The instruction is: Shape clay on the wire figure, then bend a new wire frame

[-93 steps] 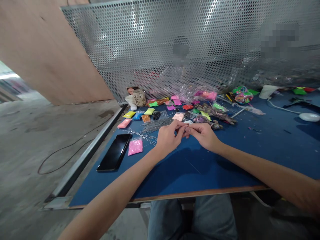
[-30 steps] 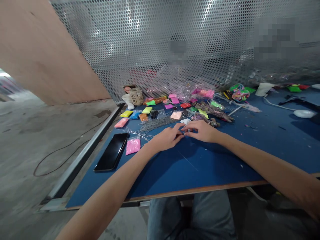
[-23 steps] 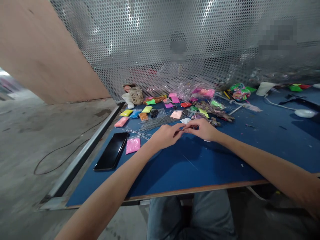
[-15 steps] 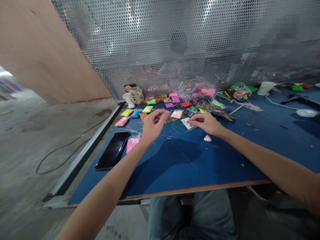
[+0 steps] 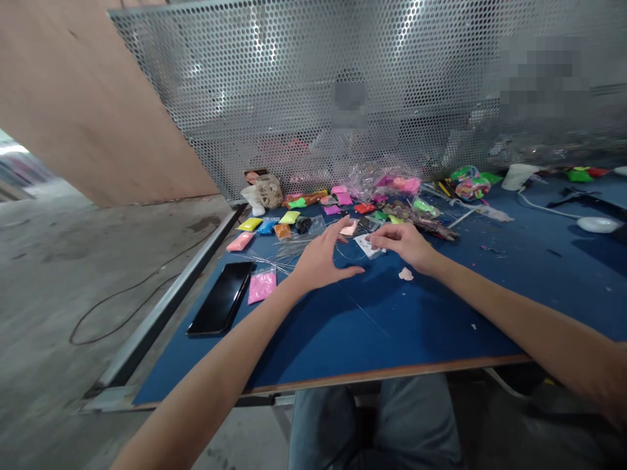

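My left hand [image 5: 326,261] hovers over the blue table with thumb and fingers spread apart, holding nothing I can see. To its right, my right hand [image 5: 406,244] has thumb and forefinger closed at a small white packet [image 5: 365,247] with dark specks. The fingertips cover part of the packet. A thin wire curves between the two hands. Just below my right hand lies a pale pink lump of clay [image 5: 405,273]. Behind my left hand, thin metal wires [image 5: 289,248] are spread out, and a light peach packet [image 5: 349,228] is partly hidden by its fingers.
A black phone [image 5: 220,299] and a pink packet [image 5: 262,286] lie at the left. Several coloured packets, a crumpled clear bag [image 5: 365,183] and a rough brown stick [image 5: 421,219] line the back, before a perforated metal panel [image 5: 294,85]. A white corded object [image 5: 598,224] sits right.
My left hand has moved right and nearer to me, and its thumb and fingers have spread apart. My right hand stays at the white packet with its fingertips together.
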